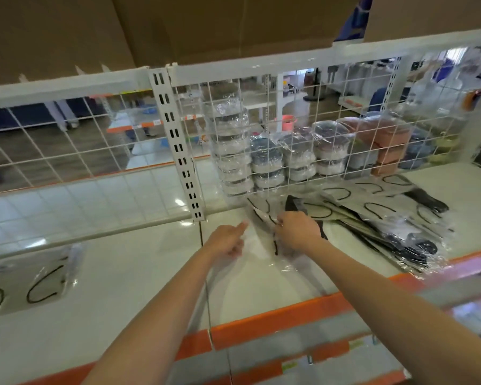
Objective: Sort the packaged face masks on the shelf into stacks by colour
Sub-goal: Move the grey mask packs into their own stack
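Fingers of the right hand [296,230] curl over and pinch the upper edge of a clear plastic packet holding a pale mask with black ear loops [264,237], which lies on the glossy white shelf [261,287] directly between the two hands. The left hand [225,241] sits just beside the packet's left edge, index finger stretched toward its top corner and the other fingers loosely bent; whether it actually touches the film I cannot tell.

That packet's long axis runs from the wire mesh back panel [289,129] down toward the orange shelf lip [275,320], tilted slightly leftward at the far end. So the right hand has the packet, and the left is the nearer one to its free side.

Just right of the right hand, touching or nearly so, lies the unsorted heap of packaged grey and black masks [386,226], fanned out toward the front right. Well apart, on the left bay of the shelf, rests a small pile of pale packaged masks with black loops [31,282].

My judgement: the held packet belongs with that left pile by colour, so the coming move carries it leftward across the white slotted upright [178,143], away from the heap.
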Demonstrator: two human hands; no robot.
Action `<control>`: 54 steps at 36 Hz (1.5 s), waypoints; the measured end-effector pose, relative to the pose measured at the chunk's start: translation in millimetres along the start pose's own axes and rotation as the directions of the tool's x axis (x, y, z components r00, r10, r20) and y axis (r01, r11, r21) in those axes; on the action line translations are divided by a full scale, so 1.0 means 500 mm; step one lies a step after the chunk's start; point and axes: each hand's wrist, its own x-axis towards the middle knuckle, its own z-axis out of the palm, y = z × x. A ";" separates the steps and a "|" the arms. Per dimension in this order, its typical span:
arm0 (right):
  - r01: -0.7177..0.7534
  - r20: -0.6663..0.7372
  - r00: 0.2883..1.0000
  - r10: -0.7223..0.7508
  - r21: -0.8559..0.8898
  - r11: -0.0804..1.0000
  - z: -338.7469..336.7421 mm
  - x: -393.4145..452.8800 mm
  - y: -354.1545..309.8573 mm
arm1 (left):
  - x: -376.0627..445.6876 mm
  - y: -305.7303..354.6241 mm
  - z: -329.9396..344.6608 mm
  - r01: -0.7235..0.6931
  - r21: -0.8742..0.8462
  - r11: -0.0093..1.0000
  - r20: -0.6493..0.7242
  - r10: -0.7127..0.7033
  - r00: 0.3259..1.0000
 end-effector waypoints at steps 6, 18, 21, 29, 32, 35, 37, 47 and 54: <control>0.303 0.158 0.908 -0.389 0.397 0.867 -0.049 -0.007 -0.033 | 0.000 0.039 -0.016 0.098 -0.676 0.730 0.130 -0.013 0.991; 0.008 0.159 0.987 0.018 -0.162 0.987 0.032 0.021 0.048 | -0.001 0.013 -0.067 0.058 -0.705 0.707 -0.108 -0.188 0.976; 0.019 0.120 0.993 0.024 -0.348 0.937 0.051 0.013 0.038 | -0.010 0.005 -0.073 0.029 -0.732 0.681 -0.134 -0.186 0.973; 0.015 0.138 0.990 0.043 -0.392 0.920 0.044 0.021 0.015 | -0.036 0.006 -0.080 0.064 -0.712 0.699 -0.101 -0.192 0.976; 0.017 0.120 0.992 0.032 -0.390 0.920 0.041 0.021 0.013 | -0.044 0.010 -0.082 0.054 -0.709 0.703 -0.088 -0.165 0.982; -0.019 0.102 0.994 0.049 -0.277 0.961 0.021 0.021 -0.002 | -0.054 0.017 -0.082 0.007 -0.739 0.674 -0.075 -0.093 0.993; -0.026 0.059 0.998 0.033 -0.120 0.992 0.000 0.025 -0.017 | -0.056 0.020 -0.080 -0.039 -0.773 0.633 -0.062 -0.015 0.998; 0.186 0.239 0.871 -0.429 0.647 0.740 -0.100 -0.013 -0.118 | -0.053 0.046 -0.060 0.029 -0.830 0.558 0.143 0.161 0.977; 0.139 0.087 0.963 -0.256 0.653 0.745 -0.091 0.011 -0.056 | -0.034 0.045 -0.050 -0.004 -0.694 0.720 -0.071 -0.063 0.995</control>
